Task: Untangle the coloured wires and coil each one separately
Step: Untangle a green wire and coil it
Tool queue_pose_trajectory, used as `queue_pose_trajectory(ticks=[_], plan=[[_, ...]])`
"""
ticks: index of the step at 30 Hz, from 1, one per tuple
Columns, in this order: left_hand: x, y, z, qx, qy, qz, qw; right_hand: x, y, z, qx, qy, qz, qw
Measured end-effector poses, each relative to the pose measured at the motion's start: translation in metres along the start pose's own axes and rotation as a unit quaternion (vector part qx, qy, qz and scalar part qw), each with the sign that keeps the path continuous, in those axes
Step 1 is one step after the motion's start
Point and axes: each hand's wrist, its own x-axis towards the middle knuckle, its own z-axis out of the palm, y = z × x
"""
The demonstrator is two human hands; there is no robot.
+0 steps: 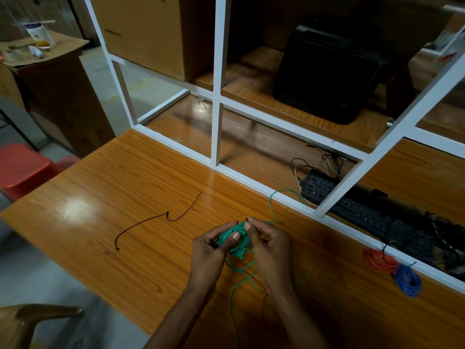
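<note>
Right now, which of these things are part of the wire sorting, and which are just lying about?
Part of the job:
green wire, held by left hand and right hand
orange coil
blue coil
dark tie on the table

Lying about:
keyboard
black case
cardboard box
red stool

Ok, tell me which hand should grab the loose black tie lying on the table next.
The left hand, probably. The black tie lies on the table to its left, on that hand's side. The right hand sits farther away and would have to cross over the green wire bundle both hands hold.
</note>
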Motion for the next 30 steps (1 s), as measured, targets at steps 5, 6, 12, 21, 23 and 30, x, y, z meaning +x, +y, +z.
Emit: queue_pose_trajectory(ticks=[5, 6, 12, 21, 23, 30], plan=[[-0.001, -0.001, -0.001, 0.018, -0.009, 0.006, 1.000, 0.002, -0.002, 0.003, -0.002, -0.041, 0.023, 0.999], [-0.002, -0.001, -0.002, 0.019, -0.008, 0.006, 1.000, 0.003, -0.003, 0.002, 0.006, -0.047, 0.032, 0.998], [-0.004, 0.004, -0.002, 0.033, -0.024, 0.007, 0.999, 0.006, -0.008, -0.006, 0.059, -0.053, 0.088, 0.993], [-0.004, 0.015, -0.010, 0.036, -0.079, 0.018, 0.996, 0.008, -0.031, -0.027, 0.143, -0.122, 0.140, 0.972], [-0.004, 0.017, -0.011, 0.034, -0.086, 0.019, 0.996, 0.007, -0.036, -0.029, 0.156, -0.132, 0.150, 0.967], [-0.005, 0.023, -0.017, 0.040, -0.106, 0.020, 0.993, 0.008, -0.048, -0.033, 0.149, -0.176, 0.150, 0.961]])
